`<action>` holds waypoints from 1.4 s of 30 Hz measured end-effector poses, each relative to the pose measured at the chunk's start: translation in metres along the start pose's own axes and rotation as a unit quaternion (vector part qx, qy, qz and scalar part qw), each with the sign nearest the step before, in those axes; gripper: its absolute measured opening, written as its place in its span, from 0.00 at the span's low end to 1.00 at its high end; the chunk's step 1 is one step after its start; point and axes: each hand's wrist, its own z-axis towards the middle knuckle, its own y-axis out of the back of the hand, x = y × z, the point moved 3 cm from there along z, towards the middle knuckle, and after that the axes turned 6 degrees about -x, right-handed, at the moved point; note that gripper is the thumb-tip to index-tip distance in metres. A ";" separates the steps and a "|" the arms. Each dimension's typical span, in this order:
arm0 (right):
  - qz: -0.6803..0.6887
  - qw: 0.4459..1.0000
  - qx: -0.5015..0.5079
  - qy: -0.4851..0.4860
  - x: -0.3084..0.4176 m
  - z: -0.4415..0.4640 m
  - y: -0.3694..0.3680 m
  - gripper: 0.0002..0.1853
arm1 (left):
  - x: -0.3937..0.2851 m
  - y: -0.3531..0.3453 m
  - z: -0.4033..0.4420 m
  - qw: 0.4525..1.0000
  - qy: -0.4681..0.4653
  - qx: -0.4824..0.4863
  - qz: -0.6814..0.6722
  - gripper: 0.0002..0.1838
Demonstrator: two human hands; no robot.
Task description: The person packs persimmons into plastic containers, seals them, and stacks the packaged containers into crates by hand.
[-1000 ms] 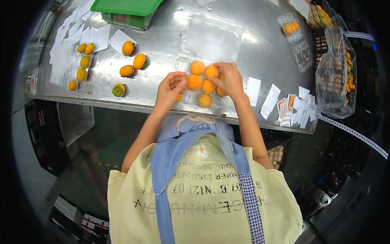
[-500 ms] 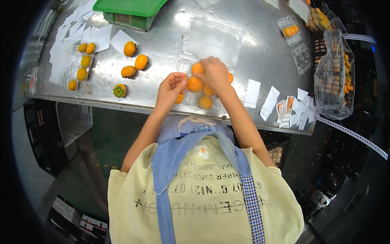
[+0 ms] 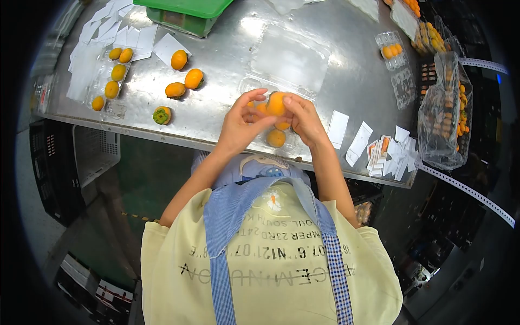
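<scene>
An orange persimmon (image 3: 277,103) is pinched between the fingertips of my right hand (image 3: 306,120), lifted above the clear plastic tray. My left hand (image 3: 241,125) hovers just left of it, fingers spread and thumb stretched toward the fruit; I see nothing held in it. Below and between the hands, more persimmons sit in the tray, partly hidden by my fingers. One persimmon (image 3: 275,137) shows plainly at the tray's near side. The tray's clear rim (image 3: 254,83) peeks out beyond my left fingertips.
Several loose persimmons (image 3: 175,90) lie to the left, with a filled clear tray (image 3: 121,85) beyond. A green-lidded box (image 3: 187,11) stands at the back. White cards (image 3: 338,129) and bagged fruit (image 3: 447,114) are at the right. The metal table's edge (image 3: 200,144) runs before me.
My right hand has raised a persimmon from the tray and turned so its fingertips face left. The left hand has opened its fingers and moved slightly right. The view has shifted a little.
</scene>
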 end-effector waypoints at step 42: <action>-0.039 0.910 -0.319 0.260 0.136 -0.069 0.250 0.16 | 0.018 0.024 -0.006 0.993 0.081 -0.068 0.048 0.11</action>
